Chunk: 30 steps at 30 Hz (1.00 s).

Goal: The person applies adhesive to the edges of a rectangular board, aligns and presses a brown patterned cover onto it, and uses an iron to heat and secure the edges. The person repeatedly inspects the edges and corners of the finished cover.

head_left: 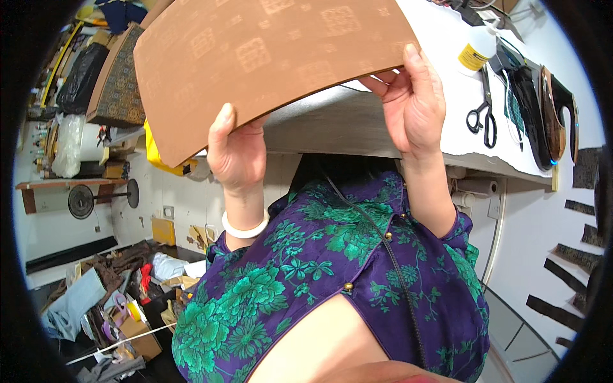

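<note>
A large, flat brown board (287, 54), stamped with paler square patterns, is held up in front of me over the white-topped table (456, 127). My left hand (237, 150) grips its near edge toward the left, thumb on top and fingers underneath. Farther right, my right hand (415, 102) pinches the same edge close to the corner, its thumb on the upper face and its fingers below. The board's far side runs out of the picture. Its underside is hidden.
Right of the board stand a white bottle with a yellow label (476, 51) and black scissors (484, 115). A brown-and-black curved device (554, 118) lies by the table's right edge. A patterned box (121, 83) sits at left, and a heap of cloth scraps (128, 300) lies lower left.
</note>
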Each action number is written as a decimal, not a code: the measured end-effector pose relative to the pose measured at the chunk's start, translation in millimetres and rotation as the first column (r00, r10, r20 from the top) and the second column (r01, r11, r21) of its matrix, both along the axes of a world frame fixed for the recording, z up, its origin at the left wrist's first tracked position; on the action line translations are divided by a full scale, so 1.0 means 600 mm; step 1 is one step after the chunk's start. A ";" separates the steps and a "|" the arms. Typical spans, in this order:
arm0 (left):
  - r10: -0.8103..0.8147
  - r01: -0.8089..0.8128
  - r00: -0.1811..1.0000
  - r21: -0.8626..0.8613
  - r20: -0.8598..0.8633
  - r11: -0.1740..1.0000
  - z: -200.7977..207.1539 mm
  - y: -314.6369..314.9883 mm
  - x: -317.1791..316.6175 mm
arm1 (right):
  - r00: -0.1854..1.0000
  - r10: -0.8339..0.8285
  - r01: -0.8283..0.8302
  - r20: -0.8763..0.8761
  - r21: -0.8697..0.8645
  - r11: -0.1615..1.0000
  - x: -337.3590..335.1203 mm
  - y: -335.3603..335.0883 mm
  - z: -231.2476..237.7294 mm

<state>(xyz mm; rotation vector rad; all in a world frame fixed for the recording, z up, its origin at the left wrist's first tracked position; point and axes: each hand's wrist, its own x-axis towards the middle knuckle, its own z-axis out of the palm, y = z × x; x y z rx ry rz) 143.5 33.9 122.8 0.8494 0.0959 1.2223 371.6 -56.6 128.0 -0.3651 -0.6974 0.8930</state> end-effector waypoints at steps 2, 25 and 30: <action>-0.019 0.020 0.999 0.050 -0.027 0.999 -0.006 0.005 -0.002 | 0.990 -0.083 0.095 0.114 -0.104 0.990 -0.001 -0.003 0.004; 0.638 -0.333 0.715 0.663 -0.286 0.671 0.066 0.143 -0.007 | 0.763 -0.497 0.433 0.414 0.243 0.868 0.110 0.129 0.157; 0.450 -0.355 0.877 0.404 -0.170 0.843 0.105 0.069 0.051 | 0.808 -0.446 0.393 0.385 0.211 0.895 0.092 0.109 0.134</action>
